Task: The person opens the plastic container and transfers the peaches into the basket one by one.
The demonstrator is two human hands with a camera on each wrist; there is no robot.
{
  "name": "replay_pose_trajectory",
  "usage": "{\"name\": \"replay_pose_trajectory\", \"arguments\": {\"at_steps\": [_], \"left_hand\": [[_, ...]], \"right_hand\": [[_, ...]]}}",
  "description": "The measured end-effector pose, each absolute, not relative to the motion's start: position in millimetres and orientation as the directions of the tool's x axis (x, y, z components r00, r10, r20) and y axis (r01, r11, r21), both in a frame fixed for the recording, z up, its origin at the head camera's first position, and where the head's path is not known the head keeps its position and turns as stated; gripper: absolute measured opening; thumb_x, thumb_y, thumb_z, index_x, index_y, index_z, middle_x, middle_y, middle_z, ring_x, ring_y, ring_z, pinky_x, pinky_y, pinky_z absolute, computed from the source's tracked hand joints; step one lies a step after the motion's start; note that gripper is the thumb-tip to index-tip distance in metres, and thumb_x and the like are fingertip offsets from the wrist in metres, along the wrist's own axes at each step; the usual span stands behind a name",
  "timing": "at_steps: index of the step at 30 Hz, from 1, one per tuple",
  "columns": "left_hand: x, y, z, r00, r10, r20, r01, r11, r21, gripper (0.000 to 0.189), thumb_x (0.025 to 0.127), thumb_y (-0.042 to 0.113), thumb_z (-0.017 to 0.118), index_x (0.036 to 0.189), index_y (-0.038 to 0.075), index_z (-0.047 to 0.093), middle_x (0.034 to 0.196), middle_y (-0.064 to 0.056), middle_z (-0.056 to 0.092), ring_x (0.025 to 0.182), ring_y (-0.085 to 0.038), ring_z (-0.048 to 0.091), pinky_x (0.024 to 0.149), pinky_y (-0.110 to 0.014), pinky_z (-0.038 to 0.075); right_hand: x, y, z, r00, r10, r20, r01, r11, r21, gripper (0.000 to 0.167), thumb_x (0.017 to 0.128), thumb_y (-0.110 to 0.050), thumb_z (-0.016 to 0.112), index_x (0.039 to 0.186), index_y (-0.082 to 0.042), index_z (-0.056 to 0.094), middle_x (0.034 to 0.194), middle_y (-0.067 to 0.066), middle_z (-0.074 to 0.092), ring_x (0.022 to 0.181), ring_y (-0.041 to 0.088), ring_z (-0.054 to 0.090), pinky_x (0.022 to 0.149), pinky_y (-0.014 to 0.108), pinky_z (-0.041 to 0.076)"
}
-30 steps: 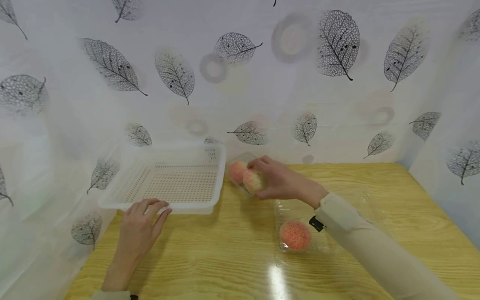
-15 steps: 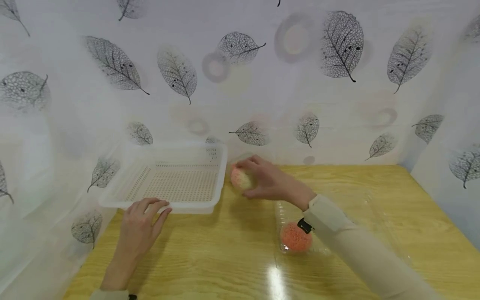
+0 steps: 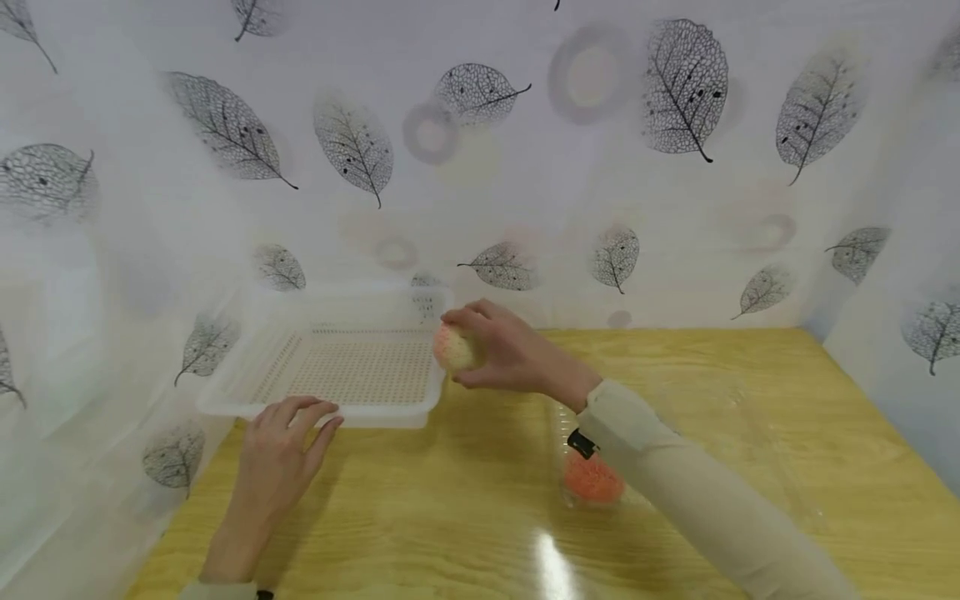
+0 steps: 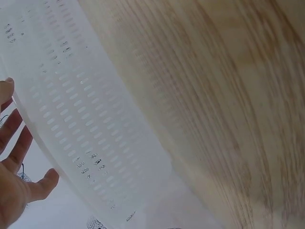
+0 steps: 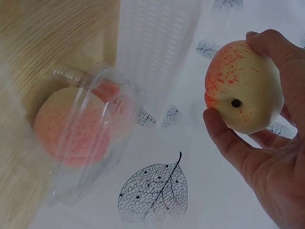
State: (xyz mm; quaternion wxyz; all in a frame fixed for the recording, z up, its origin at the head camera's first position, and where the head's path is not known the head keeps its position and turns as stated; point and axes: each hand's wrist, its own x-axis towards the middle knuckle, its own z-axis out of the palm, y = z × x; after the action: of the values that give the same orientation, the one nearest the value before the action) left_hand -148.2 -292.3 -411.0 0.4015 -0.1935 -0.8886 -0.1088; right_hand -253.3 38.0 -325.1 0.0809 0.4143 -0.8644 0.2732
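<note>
My right hand point(image 3: 510, 346) holds a peach point(image 3: 456, 348), pale yellow with red speckles, between thumb and fingers at the right rim of a white perforated basket point(image 3: 431, 408). In the right wrist view a small dark hole shows in the peach point(image 5: 245, 90). Fingers of my left hand point(image 3: 277, 454) rest on the basket's front rim; in the left wrist view they are spread along the basket wall point(image 4: 81, 114). A small clear plastic container point(image 5: 71, 74) with two peaches point(image 5: 71, 129) appears in the right wrist view; in the head view my right hand hides it.
A larger clear plastic tray point(image 3: 787, 467) lies on the wooden table point(image 3: 420, 517) to the right, partly under my right forearm. A reddish peach point(image 3: 592, 482) sits in its near left corner. A leaf-printed curtain point(image 3: 540, 192) hangs behind and along both sides.
My right hand has carried the peach left, away from the small clear container and up to the basket's right rim. My left hand has stayed on the front rim.
</note>
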Motion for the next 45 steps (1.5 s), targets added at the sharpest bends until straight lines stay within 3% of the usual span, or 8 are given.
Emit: {"name": "replay_pose_trajectory", "arguments": {"at_steps": [6,15,18,19,22,25,27,45], "left_hand": [[-149,-293,-411,-0.601,0.273,0.751,0.451,0.892,0.037,0.050,0.105,0.050,0.049,0.103,0.008,0.076,0.100,-0.014,0.072,0.088,-0.039,0.067,0.075,-0.060,0.053],[-149,-293,-412,-0.600,0.258,0.757,0.430,0.902,0.033,0.061,0.106,0.056,0.040,0.100,0.008,0.076,0.097,-0.015,0.073,0.085,-0.041,0.068,0.072,-0.061,0.053],[-147,-293,-412,-0.601,0.252,0.758,0.434,0.900,0.045,0.039,0.102,0.043,0.061,0.100,0.008,0.076,0.098,-0.014,0.073,0.086,-0.041,0.068,0.072,-0.061,0.053],[-147,-294,-413,-0.601,0.252,0.758,0.436,0.899,0.046,0.037,0.101,0.041,0.063,0.101,0.008,0.076,0.098,-0.014,0.073,0.086,-0.041,0.068,0.072,-0.061,0.053],[-146,-294,-412,-0.609,0.251,0.752,0.441,0.896,0.058,0.021,0.089,0.024,0.078,0.102,0.008,0.076,0.100,-0.015,0.073,0.087,-0.041,0.067,0.073,-0.061,0.053],[-147,-293,-412,-0.614,0.246,0.750,0.436,0.898,0.063,0.022,0.085,0.019,0.082,0.102,0.008,0.076,0.100,-0.015,0.072,0.088,-0.042,0.067,0.074,-0.061,0.052],[-147,-293,-411,-0.614,0.244,0.750,0.435,0.898,0.064,0.028,0.076,0.012,0.086,0.102,0.008,0.076,0.100,-0.015,0.072,0.088,-0.042,0.067,0.074,-0.061,0.053],[-147,-292,-412,-0.642,0.231,0.731,0.421,0.903,0.085,0.028,0.075,0.009,0.087,0.101,0.007,0.076,0.100,-0.015,0.072,0.087,-0.041,0.067,0.074,-0.060,0.053]], "right_hand": [[-251,23,-319,-0.661,-0.681,0.314,-0.742,0.530,-0.410,0.076,0.082,-0.035,0.085,0.148,-0.019,0.051,0.139,0.010,0.056,0.101,0.020,0.065,0.079,0.029,0.058],[-251,-2,-320,-0.636,-0.708,0.307,-0.751,0.478,-0.456,0.076,0.083,-0.032,0.085,0.149,-0.019,0.049,0.143,0.010,0.052,0.107,0.021,0.064,0.080,0.029,0.059],[-251,-8,-320,-0.627,-0.713,0.314,-0.761,0.474,-0.444,0.076,0.082,-0.033,0.085,0.149,-0.020,0.050,0.142,0.010,0.053,0.107,0.020,0.064,0.081,0.029,0.058],[-251,-10,-320,-0.622,-0.715,0.318,-0.765,0.469,-0.441,0.076,0.082,-0.033,0.085,0.149,-0.019,0.050,0.141,0.010,0.054,0.107,0.020,0.064,0.081,0.028,0.058],[-252,-15,-320,-0.620,-0.716,0.321,-0.765,0.460,-0.451,0.077,0.082,-0.031,0.086,0.149,-0.018,0.051,0.142,0.011,0.053,0.108,0.020,0.065,0.083,0.028,0.058],[-255,-19,-321,-0.624,-0.716,0.311,-0.758,0.459,-0.465,0.077,0.082,-0.030,0.085,0.149,-0.018,0.050,0.142,0.010,0.053,0.108,0.020,0.064,0.083,0.027,0.058],[-256,-22,-323,-0.627,-0.719,0.300,-0.753,0.463,-0.467,0.077,0.083,-0.031,0.084,0.150,-0.019,0.049,0.142,0.009,0.053,0.108,0.018,0.064,0.083,0.026,0.058],[-271,-44,-337,-0.660,-0.716,0.229,-0.714,0.501,-0.490,0.078,0.082,-0.031,0.085,0.150,-0.017,0.049,0.140,0.012,0.053,0.107,0.019,0.063,0.082,0.025,0.057]]}}
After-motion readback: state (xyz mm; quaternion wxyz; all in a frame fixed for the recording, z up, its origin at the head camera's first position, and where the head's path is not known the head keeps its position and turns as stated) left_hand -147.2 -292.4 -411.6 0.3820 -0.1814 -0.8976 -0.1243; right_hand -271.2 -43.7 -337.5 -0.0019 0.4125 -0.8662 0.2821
